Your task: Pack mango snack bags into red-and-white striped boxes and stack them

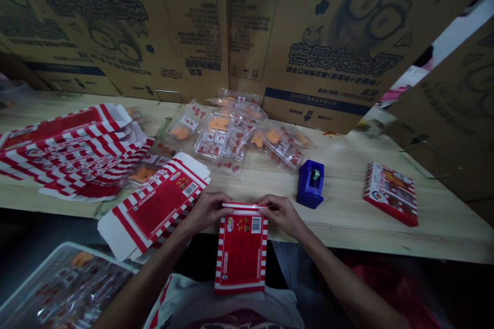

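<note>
My left hand [206,211] and my right hand [281,214] both pinch the top end of a red-and-white striped cardboard carton [241,254], one on each side. The carton stands nearly upright against my front, with its lower part hanging below the table edge. Its white top flap [245,206] lies between my fingers. Just left of my left hand rests a flat, unfolded carton [154,205] in the same print. A blue tape dispenser [311,183] stands beyond my right hand, not touching it.
A light wooden table [347,226] holds a stack of flat printed cartons [65,149], a pile of clear sealed packets [227,133] and a closed printed box [391,194]. A tray of packets [65,288] sits low on the left. Large cardboard cartons [328,41] wall the far side.
</note>
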{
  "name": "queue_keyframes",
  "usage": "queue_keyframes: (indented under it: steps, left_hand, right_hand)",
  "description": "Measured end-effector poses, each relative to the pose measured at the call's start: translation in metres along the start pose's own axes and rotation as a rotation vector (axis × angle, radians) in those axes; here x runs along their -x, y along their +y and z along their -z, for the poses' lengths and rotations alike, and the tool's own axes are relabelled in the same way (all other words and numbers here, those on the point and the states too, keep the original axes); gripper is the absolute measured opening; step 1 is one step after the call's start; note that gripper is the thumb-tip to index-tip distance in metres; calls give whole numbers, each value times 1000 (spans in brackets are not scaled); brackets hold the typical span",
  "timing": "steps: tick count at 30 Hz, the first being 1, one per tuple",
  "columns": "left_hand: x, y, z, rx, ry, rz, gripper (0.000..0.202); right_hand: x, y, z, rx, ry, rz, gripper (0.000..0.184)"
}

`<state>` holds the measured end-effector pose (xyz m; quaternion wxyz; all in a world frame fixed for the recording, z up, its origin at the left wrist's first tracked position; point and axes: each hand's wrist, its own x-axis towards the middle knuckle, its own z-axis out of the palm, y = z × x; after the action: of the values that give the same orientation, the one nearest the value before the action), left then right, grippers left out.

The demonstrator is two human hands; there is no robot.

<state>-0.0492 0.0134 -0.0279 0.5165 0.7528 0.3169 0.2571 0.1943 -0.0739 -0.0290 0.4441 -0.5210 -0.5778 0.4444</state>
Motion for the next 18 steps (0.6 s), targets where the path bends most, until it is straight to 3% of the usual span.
queue_keyframes:
  steps: [3, 6, 10, 12, 16, 18]
  left_hand:
    - [12, -4, -8, -116, 67, -53, 15]
    - [17, -4, -16, -152, 121, -52, 15]
    - [18, -4, -20, -32, 191, -8, 12]
    - [17, -8, -21, 113, 214, 15, 11]
    - [17, -13, -32, 448, 203, 193, 19]
    - [18, -11, -39, 579, 189, 318, 29]
  right_hand:
    - [14, 5, -11, 87, 67, 94, 15]
    - [24, 11, -26, 71, 191, 98, 15]
    - [34, 11, -31, 29, 251, 88, 10]
    - [38, 12, -17, 97, 421, 114, 16]
    - [47, 23, 40, 295, 1058, 30, 27]
    - [47, 35, 69, 307, 1168, -93, 32]
